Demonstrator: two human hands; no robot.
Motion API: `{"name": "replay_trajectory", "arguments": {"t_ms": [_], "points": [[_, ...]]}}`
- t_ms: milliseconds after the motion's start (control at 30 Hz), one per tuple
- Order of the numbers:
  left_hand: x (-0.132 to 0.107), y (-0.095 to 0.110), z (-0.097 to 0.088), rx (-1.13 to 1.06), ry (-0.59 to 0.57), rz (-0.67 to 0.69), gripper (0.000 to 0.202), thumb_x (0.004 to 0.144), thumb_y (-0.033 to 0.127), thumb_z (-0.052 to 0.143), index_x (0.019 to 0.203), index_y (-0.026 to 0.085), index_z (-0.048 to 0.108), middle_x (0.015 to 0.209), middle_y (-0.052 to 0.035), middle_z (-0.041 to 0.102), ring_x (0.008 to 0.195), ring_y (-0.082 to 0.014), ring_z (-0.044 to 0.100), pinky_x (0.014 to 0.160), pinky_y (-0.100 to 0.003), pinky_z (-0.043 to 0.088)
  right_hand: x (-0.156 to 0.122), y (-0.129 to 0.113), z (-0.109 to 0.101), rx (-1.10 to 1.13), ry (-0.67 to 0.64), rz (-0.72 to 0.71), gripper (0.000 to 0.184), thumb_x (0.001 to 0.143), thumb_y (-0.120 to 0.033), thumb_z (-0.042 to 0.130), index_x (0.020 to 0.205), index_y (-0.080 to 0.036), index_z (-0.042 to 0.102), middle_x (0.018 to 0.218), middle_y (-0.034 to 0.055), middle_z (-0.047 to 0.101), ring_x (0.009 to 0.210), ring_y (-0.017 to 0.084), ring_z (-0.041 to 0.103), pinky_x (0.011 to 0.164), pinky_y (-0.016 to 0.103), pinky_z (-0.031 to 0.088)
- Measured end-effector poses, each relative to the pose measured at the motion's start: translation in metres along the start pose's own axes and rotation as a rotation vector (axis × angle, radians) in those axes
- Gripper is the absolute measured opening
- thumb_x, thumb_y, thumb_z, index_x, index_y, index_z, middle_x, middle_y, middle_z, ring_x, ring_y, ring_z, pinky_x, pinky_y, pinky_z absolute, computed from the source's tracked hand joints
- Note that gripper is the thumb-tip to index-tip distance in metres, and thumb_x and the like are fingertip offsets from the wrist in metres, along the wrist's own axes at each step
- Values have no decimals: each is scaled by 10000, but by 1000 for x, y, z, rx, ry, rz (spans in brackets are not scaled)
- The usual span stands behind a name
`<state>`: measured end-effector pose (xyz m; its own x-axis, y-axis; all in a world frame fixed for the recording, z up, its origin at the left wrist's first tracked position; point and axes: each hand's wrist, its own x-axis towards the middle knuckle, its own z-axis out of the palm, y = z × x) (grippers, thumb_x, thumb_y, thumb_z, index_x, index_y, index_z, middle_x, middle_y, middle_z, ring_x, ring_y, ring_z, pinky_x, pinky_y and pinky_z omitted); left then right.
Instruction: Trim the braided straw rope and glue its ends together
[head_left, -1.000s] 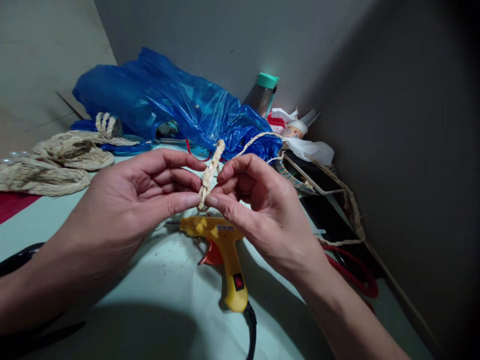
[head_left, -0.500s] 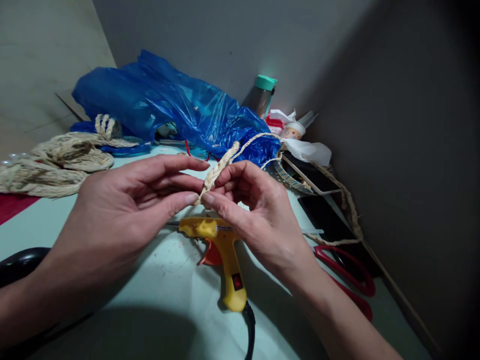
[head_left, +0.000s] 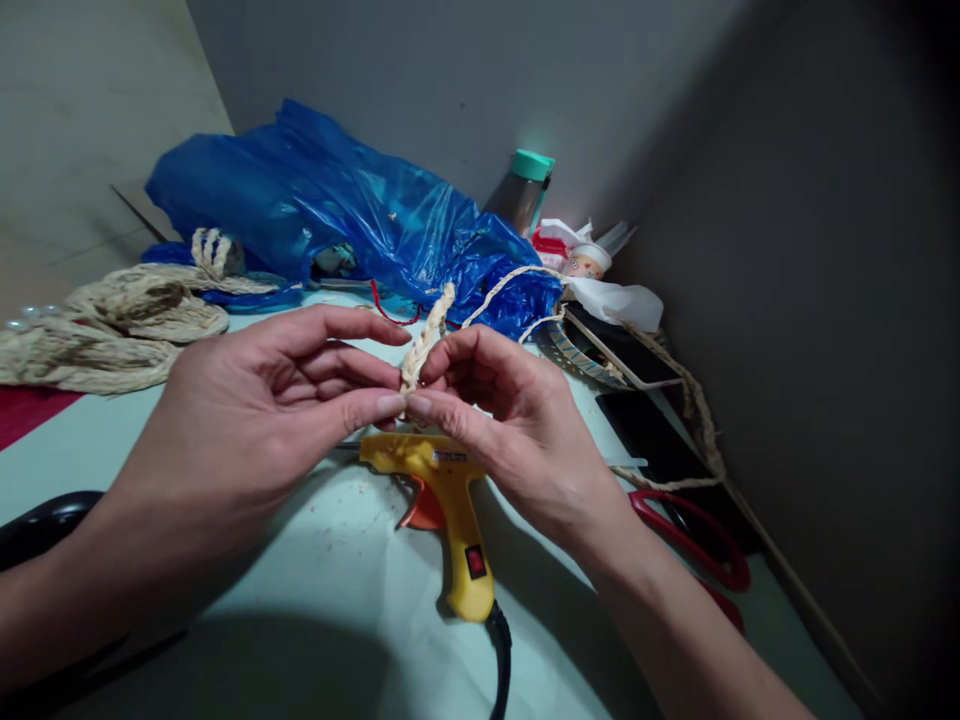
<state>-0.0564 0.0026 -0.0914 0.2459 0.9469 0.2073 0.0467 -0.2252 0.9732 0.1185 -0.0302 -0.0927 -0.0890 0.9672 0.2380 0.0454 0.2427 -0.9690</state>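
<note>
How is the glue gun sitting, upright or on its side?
On its side: the yellow glue gun lies flat on the table, handle toward the camera, just below both hands.

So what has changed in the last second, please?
The braided cord piece leaned right half a second ago and now stands nearly upright again. Both hands, left hand and right hand, keep their grip on its lower end. The yellow glue gun, blue bag and scissors stayed put.

Home craft corner, cluttered table against bare wall, glue gun, straw cord bundles (scissors too)
</note>
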Motion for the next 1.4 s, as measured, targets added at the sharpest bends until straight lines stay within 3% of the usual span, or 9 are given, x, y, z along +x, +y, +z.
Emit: {"name": "replay_trajectory", "arguments": {"t_ms": [200, 400, 500, 700, 800, 1033, 1400], "points": [[1, 2, 1, -75, 26, -40, 258, 701, 177, 849, 916, 301, 780, 769, 80, 800, 734, -80, 758, 653, -60, 577, -1, -2, 1, -49, -33, -31, 88, 894, -237, 693, 894, -199, 613, 881, 5, 652, 792, 151, 623, 733, 301, 510], [0, -1, -1, -72, 64, -59, 242, 745, 233, 839, 973, 275, 770, 842, 57, 810, 810, -111, 770, 703, -104, 602, -9, 5, 10, -648, 96, -253, 59, 913, -221, 630, 931, -210, 575, 926, 28, 665, 883, 193, 607, 801, 348, 449], [0, -3, -1, -53, 71, -77, 247, 730, 251, 853, 963, 284, 777, 849, 58, 812, 820, -117, 769, 705, -102, 601, -12, 12, 14, -785, 118, -291, 48, 946, -248, 571, 915, -214, 558, 898, 33, 668, 861, 209, 599, 778, 370, 422], [-2, -2, 0, -83, 61, -79, 240, 738, 215, 838, 955, 304, 782, 854, 66, 814, 767, -99, 772, 671, -87, 593, -14, 15, 19, -822, 160, -336, 30, 917, -193, 533, 890, -206, 536, 896, 68, 666, 860, 232, 581, 772, 388, 425], [-2, 1, 1, -81, 82, -43, 250, 697, 184, 848, 909, 305, 793, 871, 69, 813, 778, -101, 775, 682, -84, 594, -15, 12, 21, -821, 153, -331, 67, 898, -164, 505, 859, -219, 498, 829, 44, 626, 788, 212, 567, 725, 366, 424], [-2, 3, 1, -40, 92, -34, 247, 682, 215, 847, 894, 328, 791, 828, 85, 802, 794, -105, 773, 682, -77, 596, -13, 5, 21, -665, 183, -317, 95, 855, -138, 550, 897, -217, 518, 854, 18, 634, 783, 178, 582, 740, 325, 454], [-1, 1, 0, -244, 16, -123, 266, 703, 164, 847, 938, 275, 790, 854, 33, 806, 828, -122, 761, 693, -102, 606, -13, 3, 21, -686, 218, -337, 99, 856, -143, 572, 872, -235, 540, 812, 15, 659, 777, 190, 605, 743, 341, 470]]}}
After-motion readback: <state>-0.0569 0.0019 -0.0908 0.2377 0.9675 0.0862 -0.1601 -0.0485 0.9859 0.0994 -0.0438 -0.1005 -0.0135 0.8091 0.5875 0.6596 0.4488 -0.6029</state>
